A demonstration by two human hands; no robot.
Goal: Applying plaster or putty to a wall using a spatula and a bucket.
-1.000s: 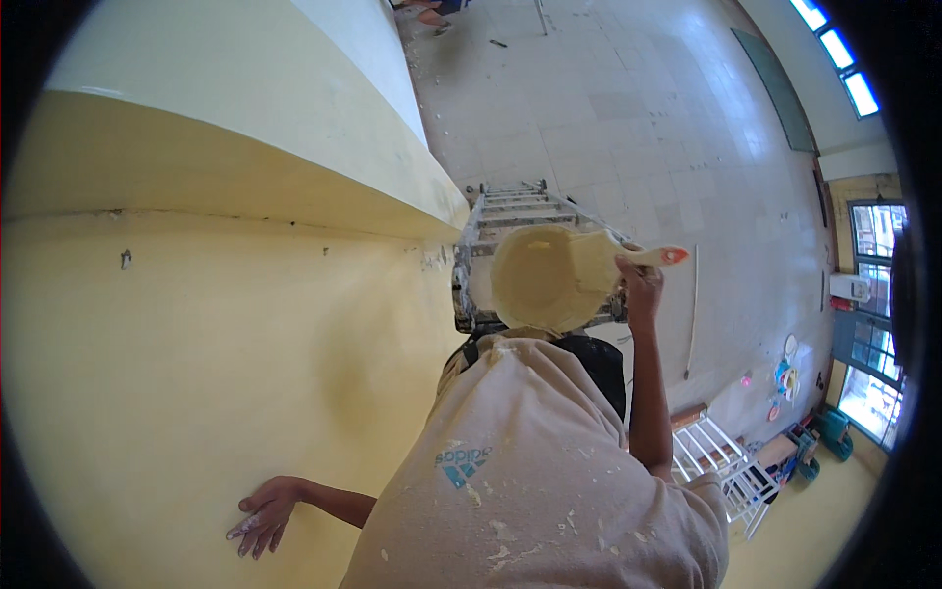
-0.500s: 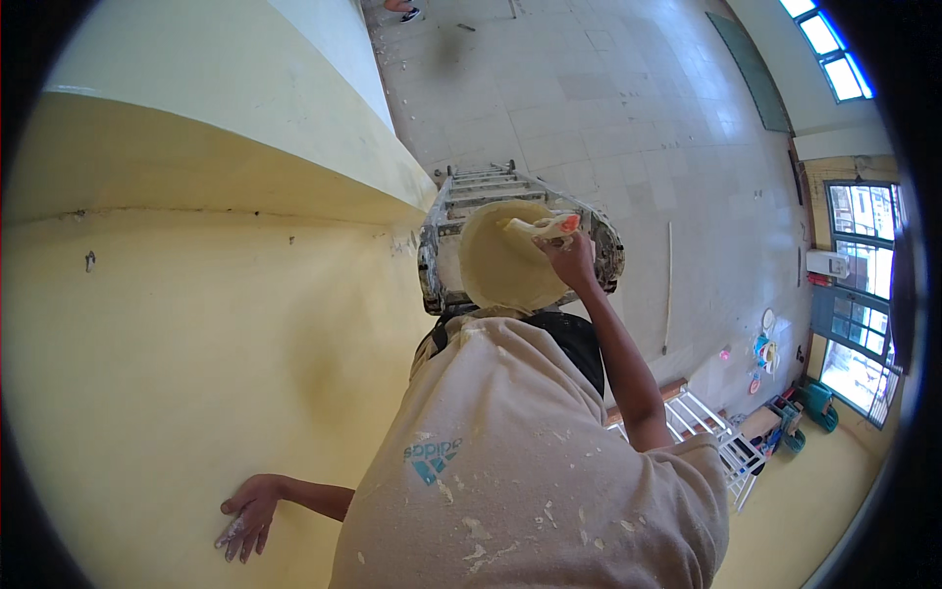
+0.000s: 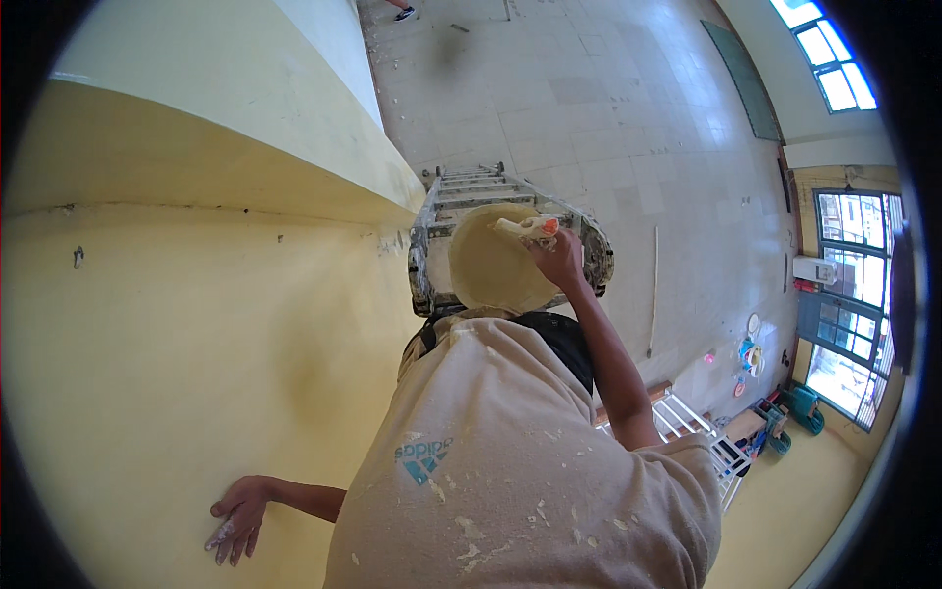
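Yellow wall [image 3: 186,363], brush [image 3: 528,229] in right hand [image 3: 560,260]

I count one left hand [image 3: 236,520] and one right hand [image 3: 559,260], two in all; one brush [image 3: 520,228], one round tub [image 3: 486,275], one stepladder [image 3: 420,277], one long pole [image 3: 654,294], one green panel [image 3: 748,83] and one dark shoe [image 3: 404,14] across the room.

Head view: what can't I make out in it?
All in the head view:
Right hand: its grip on the brush, partly hidden by the hand's own back.
Ladder: partly hidden behind the bucket.
Another person: mostly cut off by the upper edge.
Colourful things on the floor: too small to identify.
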